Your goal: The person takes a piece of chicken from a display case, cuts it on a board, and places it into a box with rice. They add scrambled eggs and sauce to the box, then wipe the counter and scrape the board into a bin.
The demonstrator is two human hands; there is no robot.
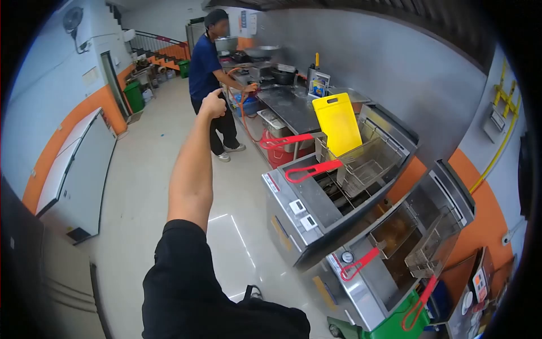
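Note:
My left hand [213, 106] is raised at the end of my outstretched arm, with the index finger pointing forward and the other fingers curled in. Nothing shows in it, and it touches nothing. Beyond it, a person in a dark blue shirt [203, 65] stands by a steel worktable [285, 107], one arm reaching to its edge. To the right of my arm stands a fryer [305, 226] carrying wire baskets [367, 175] with red handles. A yellow cutting board [337, 124] leans upright behind those handles. My right hand is out of the frame.
A second fryer [361, 296], nearer me, holds brownish liquid and two baskets. Below it is a green bin [401, 325]. A white chest freezer [79, 169] lines the left wall. Tiled floor [132, 226] runs between. An orange hose [244, 116] hangs by the worktable.

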